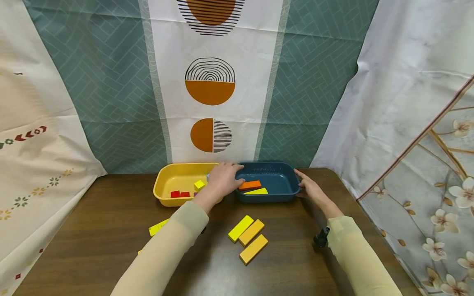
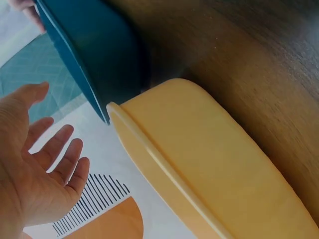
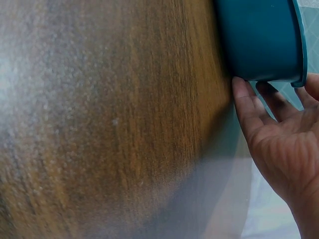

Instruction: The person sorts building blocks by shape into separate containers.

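Note:
My left hand (image 1: 222, 179) hovers where the yellow bin (image 1: 158, 185) and the dark blue bin (image 1: 275, 198) meet. In the left wrist view its fingers (image 2: 62, 149) are spread and loosely bent, with nothing in them. At the blue bin's right end, my right hand (image 1: 312, 190) touches the outer wall. Its fingertips (image 3: 240, 85) rest low on that wall in the right wrist view, while the thumb is near the rim. Inside the blue bin lie an orange block (image 1: 250, 185) and a yellow block (image 1: 256, 191). Part of the yellow bin is hidden behind my left hand.
Small red blocks (image 1: 175, 193) and a yellow cube (image 1: 199, 186) are in the yellow bin. On the wooden table lie a yellow block (image 1: 240, 228) and two amber blocks (image 1: 253, 249). Another yellow block (image 1: 157, 227) shows beside my left sleeve. A patterned cloth (image 1: 211, 139) hangs behind the bins.

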`<state>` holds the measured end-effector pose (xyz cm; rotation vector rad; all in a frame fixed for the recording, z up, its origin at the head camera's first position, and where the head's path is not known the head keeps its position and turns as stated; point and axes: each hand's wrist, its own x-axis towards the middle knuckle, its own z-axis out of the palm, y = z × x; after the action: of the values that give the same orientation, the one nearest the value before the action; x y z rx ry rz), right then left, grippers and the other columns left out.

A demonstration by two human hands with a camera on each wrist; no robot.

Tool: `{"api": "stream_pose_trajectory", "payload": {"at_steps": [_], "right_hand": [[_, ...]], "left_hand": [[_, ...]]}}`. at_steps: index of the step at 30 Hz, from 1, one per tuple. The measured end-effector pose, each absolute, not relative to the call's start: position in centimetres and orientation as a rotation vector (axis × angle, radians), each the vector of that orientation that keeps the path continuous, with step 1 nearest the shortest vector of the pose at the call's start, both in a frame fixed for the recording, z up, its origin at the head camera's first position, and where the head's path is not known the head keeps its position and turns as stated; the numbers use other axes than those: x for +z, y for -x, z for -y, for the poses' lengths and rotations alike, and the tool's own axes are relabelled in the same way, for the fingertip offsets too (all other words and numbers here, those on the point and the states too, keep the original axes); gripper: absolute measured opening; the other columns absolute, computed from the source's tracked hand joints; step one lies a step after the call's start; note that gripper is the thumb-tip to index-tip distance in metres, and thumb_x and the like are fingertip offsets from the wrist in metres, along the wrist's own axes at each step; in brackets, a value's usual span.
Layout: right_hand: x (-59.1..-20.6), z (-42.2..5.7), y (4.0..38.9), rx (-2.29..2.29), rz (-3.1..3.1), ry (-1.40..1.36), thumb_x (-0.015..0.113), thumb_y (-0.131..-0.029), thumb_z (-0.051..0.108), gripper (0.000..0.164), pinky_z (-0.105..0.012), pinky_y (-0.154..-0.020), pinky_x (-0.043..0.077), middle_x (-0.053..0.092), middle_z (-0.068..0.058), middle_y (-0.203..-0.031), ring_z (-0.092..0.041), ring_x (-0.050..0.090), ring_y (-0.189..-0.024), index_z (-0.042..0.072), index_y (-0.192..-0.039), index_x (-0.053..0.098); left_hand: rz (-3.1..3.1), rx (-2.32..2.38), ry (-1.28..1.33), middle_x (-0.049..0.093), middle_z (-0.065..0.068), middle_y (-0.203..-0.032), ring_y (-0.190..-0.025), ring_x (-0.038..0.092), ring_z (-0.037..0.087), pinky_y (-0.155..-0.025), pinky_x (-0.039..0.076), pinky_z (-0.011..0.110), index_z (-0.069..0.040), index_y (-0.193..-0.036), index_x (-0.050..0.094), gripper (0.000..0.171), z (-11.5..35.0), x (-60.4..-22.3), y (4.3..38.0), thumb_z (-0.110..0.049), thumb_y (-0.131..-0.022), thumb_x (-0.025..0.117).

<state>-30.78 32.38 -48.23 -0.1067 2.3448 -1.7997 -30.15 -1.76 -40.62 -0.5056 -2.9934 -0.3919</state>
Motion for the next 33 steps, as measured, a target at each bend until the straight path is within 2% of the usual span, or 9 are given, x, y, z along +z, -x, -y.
{"api": "stream_pose_trajectory", "payload": {"at_steps": [15,33], "right_hand": [[-48.2,-32.2,30.7,-1.794,-2.352,0.119,0.028,-0.101,0.006,0.067,-0.059,-0.109,0.04,0.007,-0.019,-0.169,-0.043,0.042,-0.136,0.016,-0.166,0.014],[-48.1,-32.4,30.6,-1.791,-2.345,0.118,0.027,-0.101,0.006,0.067,-0.061,-0.109,0.039,0.004,-0.017,-0.17,-0.044,0.039,-0.139,0.016,-0.166,0.013]], "left_hand": [[2.92,-0.431,0.597,0.061,0.002,-0.141,-0.124,0.052,0.026,-0.104,0.044,0.045,-0.025,-0.144,0.062,0.055,3.1,-39.0,28.2,-0.044,-0.093,0.074],[2.699,-0.587,0.704,0.067,0.001,-0.134,-0.121,0.056,0.029,-0.101,0.048,0.047,-0.021,-0.139,0.066,0.05,9.2,-36.9,24.7,-0.039,-0.093,0.075]]}}
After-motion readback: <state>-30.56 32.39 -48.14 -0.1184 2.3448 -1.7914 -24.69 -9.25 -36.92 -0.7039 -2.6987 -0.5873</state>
